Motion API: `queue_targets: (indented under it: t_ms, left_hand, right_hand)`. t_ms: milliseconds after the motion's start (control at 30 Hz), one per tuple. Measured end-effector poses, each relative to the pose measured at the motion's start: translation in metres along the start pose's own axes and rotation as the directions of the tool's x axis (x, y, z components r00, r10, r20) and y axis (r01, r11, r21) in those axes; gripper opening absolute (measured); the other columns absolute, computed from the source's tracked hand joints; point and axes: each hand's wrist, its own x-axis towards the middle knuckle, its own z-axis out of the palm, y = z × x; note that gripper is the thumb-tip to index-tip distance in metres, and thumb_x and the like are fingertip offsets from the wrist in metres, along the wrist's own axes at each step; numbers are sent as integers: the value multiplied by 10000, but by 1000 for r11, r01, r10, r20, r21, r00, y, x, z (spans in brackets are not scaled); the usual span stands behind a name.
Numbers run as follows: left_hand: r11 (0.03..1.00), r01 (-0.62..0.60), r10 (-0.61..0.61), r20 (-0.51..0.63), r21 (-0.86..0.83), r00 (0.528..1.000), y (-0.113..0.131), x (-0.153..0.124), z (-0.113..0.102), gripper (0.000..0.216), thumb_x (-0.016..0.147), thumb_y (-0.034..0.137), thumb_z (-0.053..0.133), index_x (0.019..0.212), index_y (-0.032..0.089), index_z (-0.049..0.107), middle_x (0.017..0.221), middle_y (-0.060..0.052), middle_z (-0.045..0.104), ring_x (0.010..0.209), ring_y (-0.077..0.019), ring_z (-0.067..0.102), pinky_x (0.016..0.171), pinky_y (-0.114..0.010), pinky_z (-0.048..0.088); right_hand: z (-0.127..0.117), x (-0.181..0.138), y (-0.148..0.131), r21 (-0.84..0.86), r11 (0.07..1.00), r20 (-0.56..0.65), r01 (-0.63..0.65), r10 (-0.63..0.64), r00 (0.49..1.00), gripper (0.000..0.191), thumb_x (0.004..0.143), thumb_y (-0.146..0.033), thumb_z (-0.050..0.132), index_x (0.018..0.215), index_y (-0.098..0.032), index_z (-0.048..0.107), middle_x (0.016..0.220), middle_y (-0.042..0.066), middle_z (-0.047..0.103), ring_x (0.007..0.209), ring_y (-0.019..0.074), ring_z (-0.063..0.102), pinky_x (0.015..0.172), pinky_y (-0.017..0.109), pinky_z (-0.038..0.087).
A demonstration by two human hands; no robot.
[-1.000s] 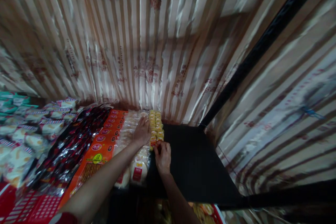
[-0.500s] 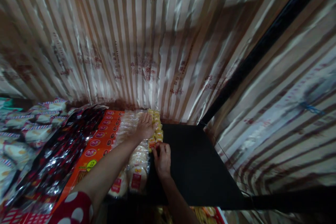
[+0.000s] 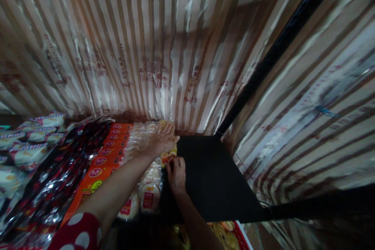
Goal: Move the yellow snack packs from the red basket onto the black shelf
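Two hands meet at the back of a dim black shelf (image 3: 213, 179), where we handle a row of yellow packets (image 3: 172, 151) that runs from the striped foil backing (image 3: 164, 47) toward us. Our left hand (image 3: 164, 138) lies flat on top of the row, fingers straight and spread, gripping nothing. It seems to press the packets down against the clear packs of round cakes (image 3: 149, 193) so the line does not slide. Our right hand (image 3: 176, 170) curls its fingers close together on the near end of the row and appears to pinch the last packet. Most of the row is hidden under the left palm; only its near end shows, between the left fingertips and the right knuckles. Orange packs (image 3: 107, 158) and dark glossy bags (image 3: 70, 168) lie further left.
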Motion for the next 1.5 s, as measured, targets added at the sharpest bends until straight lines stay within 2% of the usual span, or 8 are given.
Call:
queue_targets:
  t_ms: [100, 267, 467, 933, 1100, 1300, 1400, 1500]
  left_hand:
    - [1000, -16, 14, 99, 18, 995, 8, -1, 5, 653, 895, 484, 209, 1390, 68, 299, 1497, -124, 203, 1401, -234, 117, 1141, -460, 63]
    - [999, 27, -31, 150, 25, 988, 11, 1, 9, 642, 889, 478, 232, 1384, 78, 318, 1485, -124, 249, 1398, -255, 119, 1131, -491, 92]
    - [995, 48, -60, 137, 93, 989, 22, 14, -4, 669, 894, 491, 157, 1421, 85, 221, 1521, -92, 115, 1407, -232, -9, 1140, -476, 17]
    - [990, 116, -126, 124, 81, 984, 26, 41, 7, 662, 878, 495, 221, 1423, 120, 234, 1508, -85, 203, 1407, -244, 46, 1140, -482, 18]
    - [987, 141, -152, 176, 70, 973, 20, 44, 5, 647, 878, 478, 255, 1420, 125, 243, 1507, -85, 204, 1407, -237, 54, 1141, -466, 26]
    - [999, 23, -26, 146, 25, 989, 26, 16, -4, 660, 897, 483, 164, 1419, 84, 224, 1523, -99, 94, 1408, -233, 32, 1137, -459, 67]
    - [991, -111, 101, 137, 73, 985, 29, -15, 2, 652, 897, 484, 199, 1402, 81, 278, 1518, -94, 126, 1409, -216, 33, 1145, -431, 48]
    - [989, -95, 74, 175, 117, 982, 32, -39, 10, 635, 901, 463, 208, 1391, 71, 304, 1504, -102, 198, 1407, -226, 66, 1143, -441, 62]
  right_hand:
    - [0, -1, 1, -4, 1000, -8, 9, -9, 1000, 27, 837, -214, 515, 855, -221, 533, 838, 32, 504, 819, 195, 518, 773, 348, 469]
    - [1, -1, 1, 2, 1000, -18, 8, -8, 1000, 13, 838, -215, 520, 845, -222, 528, 838, 29, 497, 817, 193, 513, 773, 346, 466]
    - [2, -2, 2, 2, 1000, -11, -2, 2, 1000, 39, 831, -186, 534, 859, -214, 533, 845, 28, 500, 823, 189, 510, 766, 334, 461]
    - [0, -2, 1, 33, 999, -10, 0, 0, 1000, 43, 833, -186, 537, 858, -221, 537, 842, 22, 498, 818, 185, 503, 759, 330, 452]
    - [0, -2, 1, 28, 1000, -2, -8, 8, 1000, 30, 837, -202, 536, 863, -217, 541, 840, 23, 496, 813, 186, 503, 762, 332, 451]
    - [2, -3, 3, 0, 1000, -24, 12, -12, 1000, 61, 840, -230, 511, 877, -215, 557, 844, 35, 507, 820, 195, 506, 767, 352, 467]
    - [7, -6, 9, -51, 998, -41, 28, -30, 999, 202, 836, -207, 470, 1008, -202, 577, 926, 79, 537, 899, 227, 507, 805, 399, 472]
    - [12, -8, 15, -73, 995, -37, 61, -64, 997, 328, 820, -162, 421, 1112, -166, 570, 1035, 129, 548, 1005, 258, 491, 881, 451, 450]
